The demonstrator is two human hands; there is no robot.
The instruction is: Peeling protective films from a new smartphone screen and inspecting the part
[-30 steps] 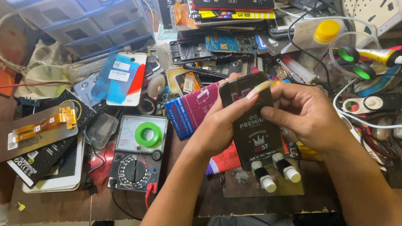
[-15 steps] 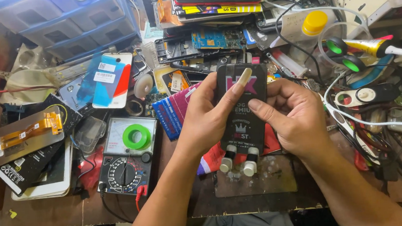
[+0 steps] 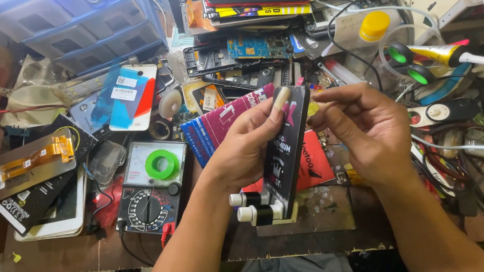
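My left hand [image 3: 243, 147] grips a flat black package [image 3: 286, 150] with pale printing, held upright and turned edge-on over the cluttered bench. Its thumb presses the package's top edge. My right hand [image 3: 362, 129] is next to the package's right side, fingers curled, fingertips at its upper corner; whether it still grips is unclear. Below the package stands a small black-and-white roller clamp [image 3: 256, 207] on a worn mat [image 3: 322, 210].
An analogue multimeter [image 3: 149, 195] with a green tape roll [image 3: 162, 164] lies left of my arm. A phone screen with an orange flex cable [image 3: 28, 164], a magenta box [image 3: 218, 123], blue drawers [image 3: 72, 28], circuit boards, cables and a yellow-capped bottle [image 3: 372, 26] crowd the bench.
The black package has been turned from facing me to edge-on. My right hand has loosened and drawn slightly away to the right.
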